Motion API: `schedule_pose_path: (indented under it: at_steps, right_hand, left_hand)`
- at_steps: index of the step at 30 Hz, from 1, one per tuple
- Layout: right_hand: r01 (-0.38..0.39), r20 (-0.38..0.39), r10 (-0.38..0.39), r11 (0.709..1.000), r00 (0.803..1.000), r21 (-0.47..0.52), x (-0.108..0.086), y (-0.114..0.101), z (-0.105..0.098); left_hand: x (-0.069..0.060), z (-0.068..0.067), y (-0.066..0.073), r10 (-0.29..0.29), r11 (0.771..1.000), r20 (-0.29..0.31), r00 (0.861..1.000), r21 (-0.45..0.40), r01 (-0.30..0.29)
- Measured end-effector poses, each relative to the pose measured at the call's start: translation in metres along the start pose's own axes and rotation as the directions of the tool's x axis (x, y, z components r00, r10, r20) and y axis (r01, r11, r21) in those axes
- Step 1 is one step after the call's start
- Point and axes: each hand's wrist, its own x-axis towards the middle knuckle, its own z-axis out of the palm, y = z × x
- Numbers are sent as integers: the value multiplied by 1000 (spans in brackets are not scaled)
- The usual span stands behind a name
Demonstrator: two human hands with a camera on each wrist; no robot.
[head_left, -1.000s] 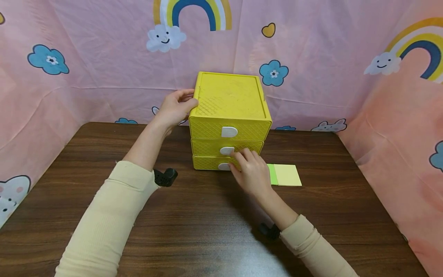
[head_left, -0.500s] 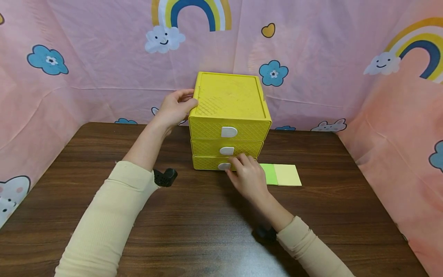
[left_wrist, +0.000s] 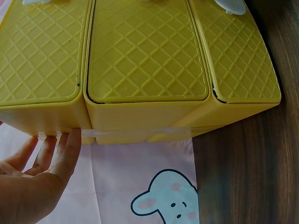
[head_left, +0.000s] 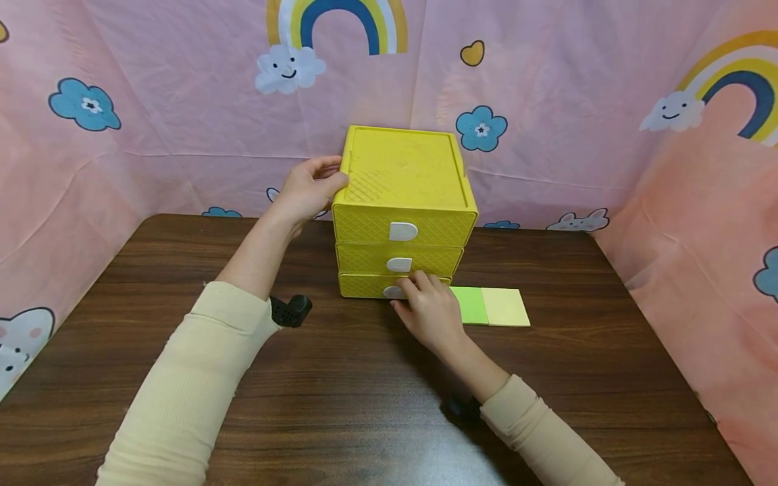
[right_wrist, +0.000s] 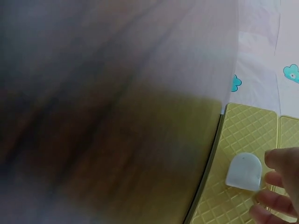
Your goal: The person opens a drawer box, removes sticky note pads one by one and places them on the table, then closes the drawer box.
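A yellow three-drawer box (head_left: pixel 406 169) with a lattice pattern stands at the back of the table. Every drawer front carries a white tab handle. My left hand (head_left: pixel 306 192) rests against the box's upper left side, thumb at the top edge; in the left wrist view its fingers (left_wrist: pixel 70 151) lie along that side. My right hand (head_left: pixel 431 310) is in front of the bottom drawer (head_left: pixel 365 286), beside its white handle (head_left: pixel 393 292). The right wrist view shows the fingertips just beside the handle (right_wrist: pixel 244 171), without a visible grip on it. All drawers sit closed.
Green (head_left: pixel 471 305) and pale yellow (head_left: pixel 506 307) square paper pads lie to the right of the box. The table (head_left: pixel 340 405) is dark wood. Behind and beside it hangs a pink printed cloth (head_left: pixel 547 88).
My right hand has come down from between the middle and bottom handles to the bottom one, shifting slightly left and exposing more green paper. My left hand and the box have stayed put.
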Motion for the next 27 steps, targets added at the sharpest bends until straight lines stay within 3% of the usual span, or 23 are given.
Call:
schedule_pose_path:
  at_steps: [9, 27]
  right_hand:
    - [46, 9, -46, 998, 999, -40, 4, -3, 0]
    - [72, 32, -68, 986, 997, -153, 7, -7, 0]
  left_hand:
    - [1, 0, 0, 1, 1000, 4, 1000, -17, -1]
    - [0, 1, -1, 13, 1000, -7, 1000, 1, -13]
